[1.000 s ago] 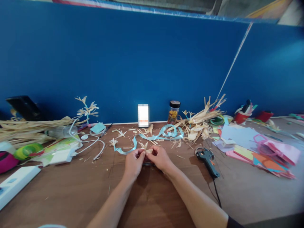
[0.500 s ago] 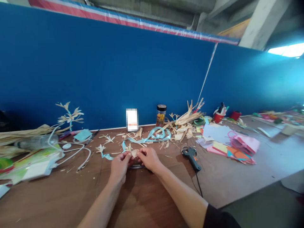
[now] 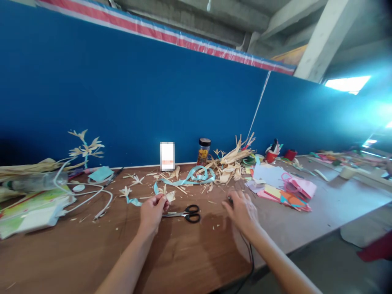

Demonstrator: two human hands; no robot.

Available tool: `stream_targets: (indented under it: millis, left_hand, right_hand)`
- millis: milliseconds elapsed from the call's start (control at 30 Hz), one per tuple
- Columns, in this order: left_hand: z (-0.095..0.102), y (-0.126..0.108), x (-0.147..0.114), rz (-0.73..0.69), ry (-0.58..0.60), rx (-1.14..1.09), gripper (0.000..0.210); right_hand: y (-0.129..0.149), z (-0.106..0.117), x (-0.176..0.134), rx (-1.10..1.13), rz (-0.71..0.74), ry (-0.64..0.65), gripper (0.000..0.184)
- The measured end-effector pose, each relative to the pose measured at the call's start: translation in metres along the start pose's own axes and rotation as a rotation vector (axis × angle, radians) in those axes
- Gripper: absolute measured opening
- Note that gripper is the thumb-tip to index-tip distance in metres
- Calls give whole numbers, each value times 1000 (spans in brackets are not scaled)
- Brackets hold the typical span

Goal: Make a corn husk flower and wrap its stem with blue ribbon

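Observation:
My left hand [image 3: 152, 212] pinches a small pale corn-husk flower [image 3: 170, 196] between thumb and fingertips, with light blue ribbon trailing beside it. My right hand [image 3: 241, 209] is closed over the black glue gun [image 3: 230, 200], which it almost wholly covers. Only a dark bit of the gun shows by the thumb, and its cord [image 3: 252, 257] runs down past the table edge. Between my hands lie black-handled scissors [image 3: 192, 213], the blades partly behind my left hand. Loose blue ribbon [image 3: 186, 179] curls behind them.
Husk scraps and a husk bundle [image 3: 235, 159] lie along the blue partition [image 3: 137, 90], near a lidded jar [image 3: 203, 152]. Coloured papers [image 3: 272, 192] are at right. A husk-flower stem [image 3: 86, 149], a plastic bottle [image 3: 45, 181] and white cables [image 3: 104, 196] are at left.
My right hand has let go of the husk flower and moved right onto the glue gun. The scissors have come into full view. The camera view has turned slightly right.

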State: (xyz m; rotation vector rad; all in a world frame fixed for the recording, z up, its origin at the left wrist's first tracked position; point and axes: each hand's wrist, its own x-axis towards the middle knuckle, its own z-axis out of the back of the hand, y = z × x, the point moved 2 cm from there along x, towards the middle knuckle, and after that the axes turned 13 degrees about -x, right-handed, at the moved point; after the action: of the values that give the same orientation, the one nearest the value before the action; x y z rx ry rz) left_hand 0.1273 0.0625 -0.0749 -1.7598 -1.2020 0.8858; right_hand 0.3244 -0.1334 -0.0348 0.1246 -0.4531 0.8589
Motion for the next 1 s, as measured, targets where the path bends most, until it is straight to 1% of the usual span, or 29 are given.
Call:
stream_targets:
  millis: [67, 133, 200, 267, 333, 433, 500, 567, 600, 667, 733, 767, 800, 867, 933, 1000]
  left_hand:
    - [-1, 1, -1, 11, -8, -11, 21]
    - [0, 3, -1, 18, -16, -23, 20]
    - [1, 5, 0, 21, -11, -32, 20]
    - [2, 7, 1, 26, -5, -32, 20]
    - [2, 8, 3, 28, 3, -29, 20]
    - [3, 9, 4, 22, 10, -21, 21]
    - [3, 9, 3, 24, 16, -13, 22]
    - [2, 8, 2, 26, 35, -10, 24]
    - [2, 8, 1, 26, 45, -12, 24]
    - [1, 7, 0, 30, 51, -19, 24]
    - [0, 7, -2, 44, 43, -28, 24]
    - [-1, 8, -3, 49, 44, -34, 24]
    - [-1, 8, -3, 52, 50, -37, 24]
    - [-1, 8, -4, 47, 61, -40, 23]
    - [0, 8, -4, 41, 63, -42, 23]
    - [0, 9, -3, 34, 72, -48, 22]
  right_hand:
    - [-21, -6, -6, -122, -99, 70, 32]
    - [-33, -14, -10, -168, -146, 163, 37]
    - [-37, -20, -11, -161, -163, 237, 35]
    - [-41, -23, -11, -132, -166, 256, 29]
    - [-47, -23, -10, -97, -165, 211, 25]
    - [-63, -18, -5, -22, -198, 85, 28]
    - [-74, -12, -2, 68, -239, 9, 31]
    - [-79, -4, 2, 266, -272, -34, 33]
    - [-78, 1, 3, 422, -287, -35, 34]
    - [-66, 9, 2, 800, -309, 17, 36]
    - [-44, 16, -2, 1148, -308, 128, 35]
    - [-30, 18, -6, 1268, -310, 194, 32]
    - [-15, 20, -10, 1364, -323, 248, 30]
    - [14, 20, -18, 1502, -354, 317, 31]
    - [41, 18, -24, 1604, -351, 413, 33]
    - [64, 14, -27, 1669, -319, 531, 38]
